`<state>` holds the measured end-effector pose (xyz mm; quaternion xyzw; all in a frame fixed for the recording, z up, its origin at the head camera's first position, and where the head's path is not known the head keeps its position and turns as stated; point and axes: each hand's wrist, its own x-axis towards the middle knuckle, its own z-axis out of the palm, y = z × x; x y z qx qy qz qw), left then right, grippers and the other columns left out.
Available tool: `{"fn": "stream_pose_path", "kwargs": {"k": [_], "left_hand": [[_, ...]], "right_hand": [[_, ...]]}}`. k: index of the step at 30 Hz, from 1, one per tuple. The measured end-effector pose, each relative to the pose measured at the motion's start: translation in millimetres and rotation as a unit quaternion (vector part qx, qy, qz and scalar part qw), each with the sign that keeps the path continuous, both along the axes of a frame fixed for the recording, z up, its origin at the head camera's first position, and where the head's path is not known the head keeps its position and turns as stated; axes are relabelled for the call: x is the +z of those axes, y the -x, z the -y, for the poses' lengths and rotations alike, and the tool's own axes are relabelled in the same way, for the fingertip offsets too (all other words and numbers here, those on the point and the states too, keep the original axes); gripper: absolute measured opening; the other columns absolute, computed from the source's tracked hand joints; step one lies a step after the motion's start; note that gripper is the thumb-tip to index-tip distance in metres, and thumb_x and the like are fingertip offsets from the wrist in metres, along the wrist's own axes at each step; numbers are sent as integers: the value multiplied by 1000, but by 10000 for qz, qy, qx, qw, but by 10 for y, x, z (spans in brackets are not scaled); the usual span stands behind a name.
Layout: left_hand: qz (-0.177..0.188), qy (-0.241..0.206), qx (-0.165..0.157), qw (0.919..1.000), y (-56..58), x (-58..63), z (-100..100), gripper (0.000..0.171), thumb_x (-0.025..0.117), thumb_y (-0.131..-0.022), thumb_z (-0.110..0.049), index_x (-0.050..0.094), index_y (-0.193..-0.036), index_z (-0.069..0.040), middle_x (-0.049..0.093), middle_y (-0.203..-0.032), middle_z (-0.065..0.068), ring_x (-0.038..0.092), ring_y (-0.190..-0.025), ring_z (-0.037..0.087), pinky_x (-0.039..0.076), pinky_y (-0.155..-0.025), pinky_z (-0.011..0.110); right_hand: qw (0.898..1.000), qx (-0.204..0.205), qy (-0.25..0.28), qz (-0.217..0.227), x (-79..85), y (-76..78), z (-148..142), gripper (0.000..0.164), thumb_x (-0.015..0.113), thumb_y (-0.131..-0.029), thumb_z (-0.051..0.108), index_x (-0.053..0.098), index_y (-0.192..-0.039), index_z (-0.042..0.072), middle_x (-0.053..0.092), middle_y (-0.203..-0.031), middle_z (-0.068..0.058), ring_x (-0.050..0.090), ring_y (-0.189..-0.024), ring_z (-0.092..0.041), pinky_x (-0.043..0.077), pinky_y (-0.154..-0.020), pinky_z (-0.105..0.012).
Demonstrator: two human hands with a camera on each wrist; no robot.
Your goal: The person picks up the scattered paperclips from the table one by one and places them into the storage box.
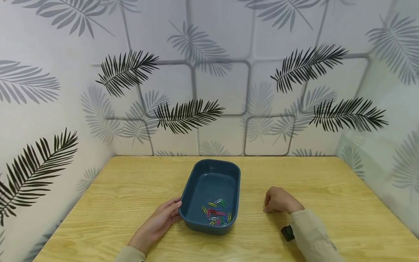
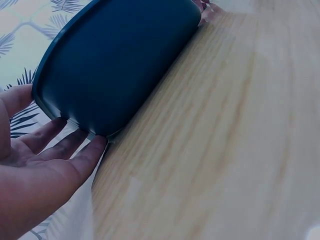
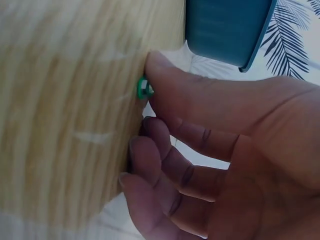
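A dark blue rectangular tray (image 1: 209,182) stands on the table, with several coloured paper clips (image 1: 220,213) lying at its near end. My left hand (image 1: 160,222) grips the tray's near left corner. In the left wrist view the thumb is at the rim and the other fingers (image 2: 87,155) lie against the side. Right of the tray, my right hand (image 1: 279,200) is low over the table with curled fingers. At its thumb tip, in the right wrist view, it pinches a small green paper clip (image 3: 143,88) with bits of white and yellow; the index finger's contact is partly hidden.
The wooden table (image 1: 137,182) reaches back to a wall (image 1: 222,91) with leaf patterns, and walls flank it on both sides. A black device (image 1: 288,233) sits at the right wrist, beside the sleeve.
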<state>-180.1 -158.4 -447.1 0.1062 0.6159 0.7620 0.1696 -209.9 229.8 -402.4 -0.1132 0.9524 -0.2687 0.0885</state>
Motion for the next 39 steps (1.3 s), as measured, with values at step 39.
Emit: {"fn": "stream_pose_path", "kwargs": {"k": [39], "left_hand": [[30,51,-53,10000,-3,21,5,63,48,-103,-23,22,-144,16,40,-142,28,51,-121,23,43,-99,34]], "right_hand": [[9893,684,1126,-630,-116,58,-43,7,70,-86,2,64,-81,3,61,-76,1,52,-67,-13,44,-60,-29]]}}
